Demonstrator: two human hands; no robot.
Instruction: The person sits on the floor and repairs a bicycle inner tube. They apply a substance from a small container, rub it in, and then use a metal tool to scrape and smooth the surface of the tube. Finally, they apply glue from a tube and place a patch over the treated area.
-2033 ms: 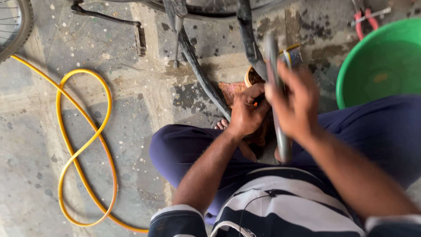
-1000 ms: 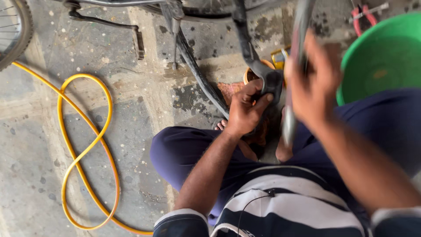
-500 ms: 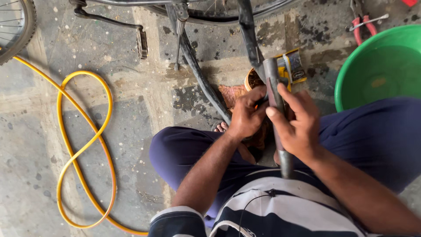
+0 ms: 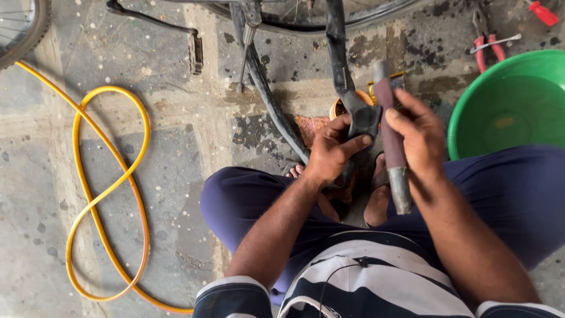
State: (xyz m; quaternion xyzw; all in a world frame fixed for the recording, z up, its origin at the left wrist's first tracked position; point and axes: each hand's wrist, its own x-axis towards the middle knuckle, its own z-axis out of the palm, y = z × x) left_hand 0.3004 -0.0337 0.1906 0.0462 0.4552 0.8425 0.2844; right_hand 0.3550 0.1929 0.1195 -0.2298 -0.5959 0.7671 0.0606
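Observation:
I squat over a concrete floor, knees in dark blue trousers. My left hand [image 4: 332, 150] pinches a folded section of black rubber inner tube [image 4: 360, 118] that runs up toward the bicycle wheel. My right hand [image 4: 418, 138] grips a long rod-shaped tool [image 4: 392, 150] wrapped in reddish-brown abrasive, its grey end pointing down toward my lap. The tool's upper part lies right beside the pinched tube. Behind my hands, a small yellow tin [image 4: 341, 106] is partly hidden.
A green plastic basin [image 4: 509, 103] with water sits at right. Red-handled pliers [image 4: 485, 38] lie above it. A yellow hose [image 4: 106, 194] loops on the floor at left. A bicycle wheel rim [image 4: 306, 23], pedal [image 4: 195, 53] and another wheel [image 4: 23, 29] lie at the top.
My right hand has swung the tool up and down near the tube, blurred a second ago; it now rests steady beside the pinched tube. My left hand has kept its hold.

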